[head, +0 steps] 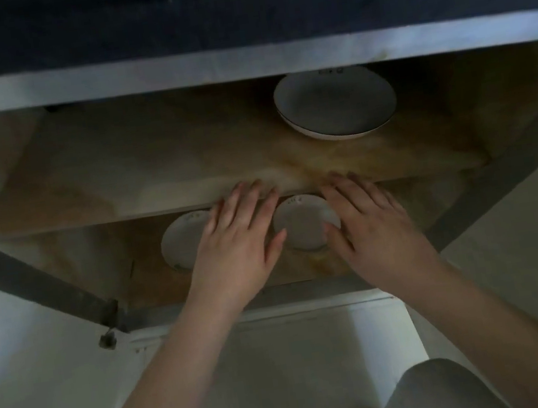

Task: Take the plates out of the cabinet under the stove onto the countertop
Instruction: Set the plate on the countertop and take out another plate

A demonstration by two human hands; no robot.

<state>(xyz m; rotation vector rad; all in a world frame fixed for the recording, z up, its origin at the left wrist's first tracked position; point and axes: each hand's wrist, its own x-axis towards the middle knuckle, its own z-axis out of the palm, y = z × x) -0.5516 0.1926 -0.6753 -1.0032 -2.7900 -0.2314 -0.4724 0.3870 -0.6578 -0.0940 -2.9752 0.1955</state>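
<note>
The cabinet stands open in front of me, dim inside. A large white plate (336, 104) rests on the upper shelf (152, 171), toward the right. On the lower shelf lie two small white plates: one (301, 225) between my hands, another (181, 240) to the left, partly hidden by my left hand (238, 242). My left hand reaches in with fingers spread, holding nothing. My right hand (371, 227) is also spread flat, its thumb touching the right rim of the middle small plate.
A dark countertop edge (233, 8) with a pale front strip runs across the top. The open cabinet doors (29, 279) angle out on the left and right. My knee (439, 391) is at the bottom right, above a pale floor.
</note>
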